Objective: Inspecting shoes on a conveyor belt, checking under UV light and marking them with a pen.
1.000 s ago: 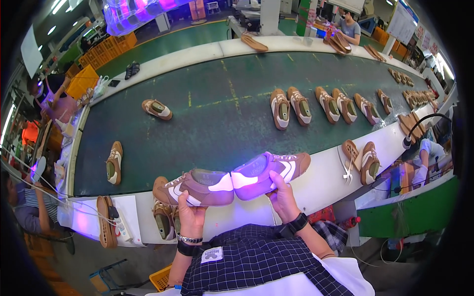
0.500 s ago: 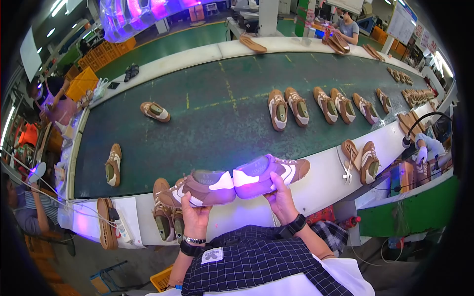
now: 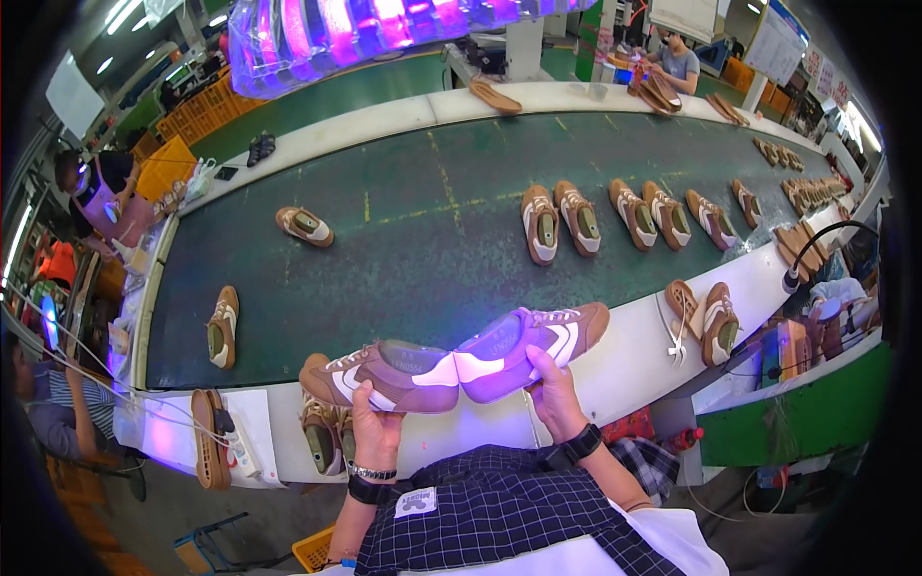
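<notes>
Two brown sneakers with white side stripes and white heel patches are held up over the near white ledge, heel to heel. My left hand (image 3: pixel 376 429) grips the left sneaker (image 3: pixel 389 377) from below, its toe pointing left. My right hand (image 3: pixel 554 398) is closed around the right sneaker (image 3: pixel 523 353), toe to the right, thumb on its near side. Purple light falls on both heels. Just behind my left hand, another pair of sneakers (image 3: pixel 320 437) rests on the ledge, partly covered by the held one.
A green conveyor belt (image 3: pixel 384 278) carries several sneakers, mostly to the right. Soles (image 3: pixel 208 437) lie on the near ledge (image 3: pixel 615 350) at left; a sneaker (image 3: pixel 718 324) and laces (image 3: pixel 678 331) at right. A purple-lit lamp (image 3: pixel 394 34) hangs above. Co-workers sit around the belt.
The view has tilted slightly, showing more of the lamp. Both sneakers stay heel to heel in my hands, lowered and turned a little. At left a co-worker has straightened up.
</notes>
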A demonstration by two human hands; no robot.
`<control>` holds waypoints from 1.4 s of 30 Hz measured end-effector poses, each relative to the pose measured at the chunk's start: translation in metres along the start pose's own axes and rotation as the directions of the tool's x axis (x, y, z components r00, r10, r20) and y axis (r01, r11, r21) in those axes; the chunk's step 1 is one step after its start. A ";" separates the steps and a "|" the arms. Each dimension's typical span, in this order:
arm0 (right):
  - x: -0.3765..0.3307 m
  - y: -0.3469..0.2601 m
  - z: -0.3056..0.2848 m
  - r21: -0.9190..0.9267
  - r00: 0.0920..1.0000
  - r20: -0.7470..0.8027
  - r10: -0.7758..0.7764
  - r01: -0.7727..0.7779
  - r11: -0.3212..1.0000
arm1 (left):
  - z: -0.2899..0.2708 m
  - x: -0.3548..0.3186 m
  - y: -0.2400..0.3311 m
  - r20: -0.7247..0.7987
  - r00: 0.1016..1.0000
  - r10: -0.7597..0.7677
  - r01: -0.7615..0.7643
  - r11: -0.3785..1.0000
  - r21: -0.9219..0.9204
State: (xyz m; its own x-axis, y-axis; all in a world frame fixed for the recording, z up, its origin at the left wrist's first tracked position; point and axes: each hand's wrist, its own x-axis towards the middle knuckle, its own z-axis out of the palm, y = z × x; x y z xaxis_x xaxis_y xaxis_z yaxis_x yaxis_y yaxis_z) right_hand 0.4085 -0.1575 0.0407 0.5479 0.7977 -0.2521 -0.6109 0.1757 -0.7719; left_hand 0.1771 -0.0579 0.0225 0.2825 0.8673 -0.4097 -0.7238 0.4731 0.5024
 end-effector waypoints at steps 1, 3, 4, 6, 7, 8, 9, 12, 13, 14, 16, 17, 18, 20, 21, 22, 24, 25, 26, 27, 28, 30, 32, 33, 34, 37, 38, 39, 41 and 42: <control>-0.002 -0.002 0.000 0.006 1.000 0.003 0.028 -0.028 1.000 | 0.000 -0.001 0.000 0.002 1.000 0.002 -0.002 1.000 -0.001; -0.004 -0.003 -0.001 0.011 0.998 0.009 0.055 -0.056 0.998 | 0.001 -0.002 -0.001 0.002 1.000 -0.013 0.013 1.000 -0.007; -0.005 -0.003 -0.003 0.029 0.994 0.024 0.106 -0.107 0.994 | 0.000 -0.003 -0.001 0.003 1.000 -0.011 0.011 1.000 -0.009; -0.007 -0.004 -0.003 0.044 0.987 0.042 0.156 -0.158 0.986 | 0.000 -0.004 -0.002 0.004 0.999 -0.052 0.052 0.998 -0.029; -0.008 -0.005 -0.002 0.085 0.977 0.058 0.205 -0.209 0.974 | -0.002 -0.003 -0.003 0.004 0.999 -0.050 0.050 0.998 -0.030; -0.010 -0.006 -0.001 0.124 0.965 0.077 0.252 -0.260 0.958 | -0.005 -0.001 -0.005 0.041 0.996 -0.073 0.074 0.997 -0.036; -0.010 -0.004 -0.002 0.123 0.965 0.077 0.251 -0.259 0.958 | -0.005 0.000 -0.006 0.079 0.992 -0.097 0.101 0.994 -0.041; -0.009 -0.001 -0.001 0.209 0.940 0.206 0.271 -0.313 0.927 | 0.002 -0.002 -0.010 0.191 0.973 -0.132 0.144 0.989 -0.045; -0.009 -0.001 0.001 0.221 0.920 0.265 0.290 -0.351 0.910 | 0.003 -0.001 -0.011 0.191 0.973 -0.133 0.144 0.989 -0.045; -0.009 -0.001 0.003 0.230 0.895 0.323 0.307 -0.389 0.892 | 0.004 -0.001 -0.012 0.216 0.963 -0.159 0.173 0.984 -0.049; -0.010 0.002 0.004 0.238 0.884 0.335 0.325 -0.413 0.879 | 0.004 -0.002 -0.014 0.242 0.953 -0.182 0.201 0.978 -0.054; -0.010 0.003 0.004 0.246 0.873 0.348 0.343 -0.438 0.865 | 0.005 -0.001 -0.016 0.251 0.948 -0.195 0.216 0.975 -0.058; -0.010 0.004 0.004 0.246 0.872 0.348 0.344 -0.438 0.865 | 0.004 -0.001 -0.017 0.259 0.943 -0.208 0.231 0.971 -0.061; -0.011 0.005 0.003 0.244 0.855 0.327 0.402 -0.488 0.838 | 0.004 -0.001 -0.018 0.272 0.937 -0.219 0.244 0.968 -0.063; -0.011 0.006 0.002 0.243 0.855 0.327 0.403 -0.489 0.838 | 0.003 -0.001 -0.020 0.285 0.931 -0.229 0.258 0.964 -0.066; -0.011 0.008 0.000 0.246 0.849 0.331 0.411 -0.499 0.831 | 0.003 -0.001 -0.021 0.284 0.931 -0.229 0.257 0.964 -0.066; -0.011 0.010 -0.001 0.249 0.843 0.335 0.420 -0.509 0.824 | 0.001 -0.001 -0.023 0.290 0.931 -0.220 0.249 0.966 -0.065; -0.011 0.010 -0.001 0.254 0.845 0.339 0.414 -0.506 0.824 | 0.002 -0.001 -0.023 0.289 0.932 -0.220 0.249 0.966 -0.066; -0.011 0.011 -0.001 0.259 0.846 0.342 0.408 -0.503 0.825 | 0.002 -0.002 -0.023 0.291 0.928 -0.234 0.266 0.961 -0.073; -0.011 0.011 -0.001 0.259 0.846 0.342 0.410 -0.504 0.824 | 0.002 -0.003 -0.023 0.291 0.924 -0.249 0.283 0.956 -0.081; -0.011 0.012 -0.002 0.260 0.847 0.338 0.411 -0.504 0.824 | 0.002 -0.003 -0.023 0.289 0.924 -0.249 0.283 0.956 -0.081; -0.010 0.013 -0.004 0.262 0.848 0.331 0.414 -0.504 0.823 | 0.003 -0.004 -0.023 0.291 0.918 -0.269 0.310 0.945 -0.103; -0.010 0.013 -0.004 0.260 0.851 0.322 0.416 -0.502 0.825 | 0.000 -0.001 -0.024 0.283 0.924 -0.257 0.295 0.950 -0.101; -0.009 0.013 -0.005 0.262 0.852 0.318 0.416 -0.501 0.825 | -0.001 0.001 -0.025 0.277 0.929 -0.244 0.280 0.955 -0.098; -0.009 0.012 -0.005 0.258 0.855 0.317 0.411 -0.495 0.830 | -0.002 0.000 -0.025 0.277 0.928 -0.248 0.284 0.954 -0.097; -0.007 0.013 -0.009 0.282 0.862 0.329 0.385 -0.479 0.831 | -0.007 0.003 -0.024 0.269 0.923 -0.276 0.306 0.949 -0.076; -0.006 0.014 -0.010 0.307 0.863 0.346 0.368 -0.474 0.825 | -0.013 0.005 -0.025 0.251 0.921 -0.297 0.314 0.949 -0.031; -0.007 0.012 -0.009 0.308 0.866 0.342 0.365 -0.470 0.827 | -0.021 0.008 -0.026 0.231 0.921 -0.315 0.321 0.947 0.013; -0.011 0.007 -0.007 0.318 0.859 0.363 0.361 -0.479 0.818 | -0.036 0.014 -0.027 0.195 0.918 -0.344 0.333 0.939 0.087; -0.012 0.007 -0.008 0.321 0.863 0.357 0.357 -0.473 0.821 | -0.046 0.018 -0.029 0.154 0.919 -0.364 0.341 0.927 0.159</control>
State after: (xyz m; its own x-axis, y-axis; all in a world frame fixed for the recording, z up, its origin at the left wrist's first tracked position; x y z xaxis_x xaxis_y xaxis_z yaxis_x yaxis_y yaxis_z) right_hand 0.4025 -0.1703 0.0339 0.0505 0.9573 -0.2848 -0.9438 -0.0475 -0.3272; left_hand 0.1740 -0.0628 -0.0344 0.6198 0.6482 -0.4423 -0.4743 0.7585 0.4469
